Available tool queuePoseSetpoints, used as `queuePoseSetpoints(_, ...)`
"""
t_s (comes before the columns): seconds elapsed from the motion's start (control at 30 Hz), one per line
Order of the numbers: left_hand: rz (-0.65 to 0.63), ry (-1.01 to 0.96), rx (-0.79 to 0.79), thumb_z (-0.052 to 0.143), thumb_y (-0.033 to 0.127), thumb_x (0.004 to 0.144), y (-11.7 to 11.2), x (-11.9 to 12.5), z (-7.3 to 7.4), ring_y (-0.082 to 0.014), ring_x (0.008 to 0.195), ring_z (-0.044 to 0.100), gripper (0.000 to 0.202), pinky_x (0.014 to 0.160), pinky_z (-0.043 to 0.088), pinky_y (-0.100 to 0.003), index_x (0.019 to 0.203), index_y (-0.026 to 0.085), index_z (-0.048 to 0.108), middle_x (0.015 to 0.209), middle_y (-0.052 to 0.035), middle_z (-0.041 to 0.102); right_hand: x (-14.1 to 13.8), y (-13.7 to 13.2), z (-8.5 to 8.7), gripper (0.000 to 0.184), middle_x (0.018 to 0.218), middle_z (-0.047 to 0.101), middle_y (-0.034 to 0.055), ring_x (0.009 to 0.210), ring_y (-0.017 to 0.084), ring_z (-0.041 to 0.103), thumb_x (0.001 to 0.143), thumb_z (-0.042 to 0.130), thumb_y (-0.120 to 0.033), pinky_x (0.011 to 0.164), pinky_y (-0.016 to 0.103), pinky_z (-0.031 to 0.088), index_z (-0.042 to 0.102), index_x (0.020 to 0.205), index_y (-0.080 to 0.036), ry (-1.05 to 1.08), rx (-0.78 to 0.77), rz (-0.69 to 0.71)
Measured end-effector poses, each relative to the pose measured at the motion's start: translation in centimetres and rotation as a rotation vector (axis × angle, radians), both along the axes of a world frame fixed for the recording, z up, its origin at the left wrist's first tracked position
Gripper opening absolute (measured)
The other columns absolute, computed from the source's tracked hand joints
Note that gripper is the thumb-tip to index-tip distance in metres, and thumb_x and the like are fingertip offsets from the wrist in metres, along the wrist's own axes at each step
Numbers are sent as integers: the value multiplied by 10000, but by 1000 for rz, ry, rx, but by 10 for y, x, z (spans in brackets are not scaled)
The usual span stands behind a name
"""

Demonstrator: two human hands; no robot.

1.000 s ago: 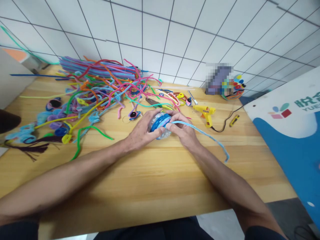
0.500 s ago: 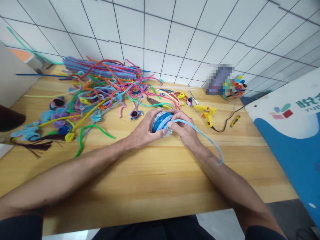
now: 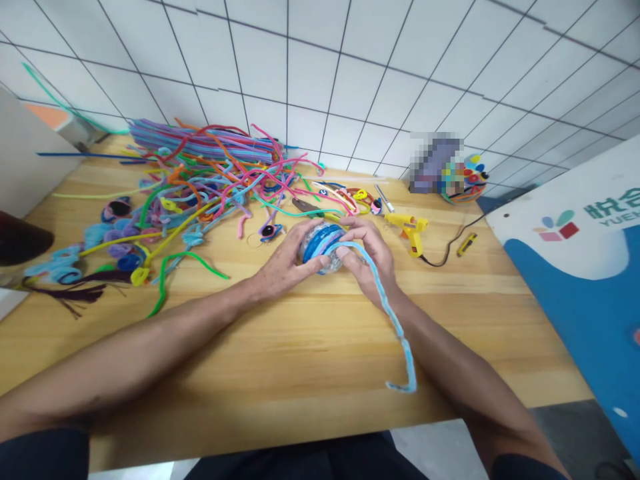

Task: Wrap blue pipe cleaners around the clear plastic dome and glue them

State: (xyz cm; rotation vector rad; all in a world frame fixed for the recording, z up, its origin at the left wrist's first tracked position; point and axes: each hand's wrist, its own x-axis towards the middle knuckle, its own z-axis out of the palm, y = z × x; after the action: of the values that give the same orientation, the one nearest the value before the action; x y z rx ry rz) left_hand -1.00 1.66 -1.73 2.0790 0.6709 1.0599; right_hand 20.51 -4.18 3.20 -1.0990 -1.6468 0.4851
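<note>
My left hand is closed round a small clear ball wound with blue pipe cleaners, held just above the wooden table. My right hand grips the ball's right side and pinches a light blue pipe cleaner. Its free end trails over my right wrist toward the table's near edge and ends in a small hook.
A big tangle of coloured pipe cleaners covers the far left of the table, with coiled pieces beside it. A yellow glue gun with a black cord lies right of my hands. A colourful round craft sits by the tiled wall. A blue and white board stands at right.
The light blue pipe cleaner's free end has swung from the right of my hand toward me, across my right wrist. Both hands stayed on the ball.
</note>
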Motion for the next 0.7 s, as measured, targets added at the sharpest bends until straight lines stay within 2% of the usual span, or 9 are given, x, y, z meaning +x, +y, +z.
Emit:
queuePoseSetpoints(0.07,2,-5,12,688,600,1046,0,1,-1,-353,1521,558,721,1297,463,-564,1636,264,447,1626,-168,563,-1,-1,3,157,1281,767,72,1252,286,710,978,780,-431,1121,529,560,718,974,-287,-46,63,-9)
queuePoseSetpoints(0.17,18,-15,5,678,628,1042,0,3,-3,-356,1517,560,727,1295,460,-569,1633,270,452,1622,-165,569,-2,-2,11,176,1062,800,41,1050,251,746,964,813,-426,984,457,600,721,930,-281,-97,90,-20)
queuePoseSetpoints(0.27,44,-21,-35,674,662,1030,-1,4,-4,-363,1519,555,751,1299,450,-582,1628,265,454,1619,-165,568,-4,-4,19,228,905,784,5,883,219,725,957,811,-480,851,394,596,721,904,-278,-96,-36,-41)
queuePoseSetpoints(0.37,33,-16,-80,678,676,1019,-2,4,-1,-372,1539,532,775,1317,425,-595,1626,251,454,1634,-171,549,-1,-10,22,204,902,783,-3,843,204,714,957,791,-467,823,376,584,720,933,-277,-53,-163,-79)
queuePoseSetpoints(0.43,15,-10,-103,679,674,1017,-1,3,1,-378,1551,518,778,1326,412,-604,1629,250,453,1645,-173,537,9,-18,18,157,925,783,-2,865,207,719,943,781,-419,841,379,582,724,979,-278,-61,-175,-133)
queuePoseSetpoints(0.5,4,5,-116,679,668,1016,-1,2,3,-383,1554,513,780,1329,406,-615,1636,256,448,1652,-174,531,32,-24,10,172,963,782,14,911,221,720,917,776,-412,873,399,580,730,1009,-274,-108,-153,-236)
queuePoseSetpoints(0.53,0,15,-117,682,666,1014,-1,1,4,-385,1555,510,784,1331,403,-619,1641,258,444,1656,-174,526,48,-25,4,202,992,782,28,939,232,720,909,767,-434,892,416,578,730,1018,-268,-119,-136,-331)
queuePoseSetpoints(0.63,-13,29,-114,692,683,1000,-1,0,5,-388,1568,495,823,1341,393,-617,1650,254,427,1672,-181,507,108,-20,-17,409,1154,777,94,1053,284,717,831,765,-524,952,488,574,711,1118,-239,-143,-95,-684)
queuePoseSetpoints(0.7,-12,26,-123,688,700,997,0,0,4,-389,1583,478,839,1352,380,-613,1654,254,419,1682,-180,494,144,-10,-29,556,1296,756,142,1119,301,705,766,788,-567,995,511,573,695,1189,-220,-183,-152,-795)
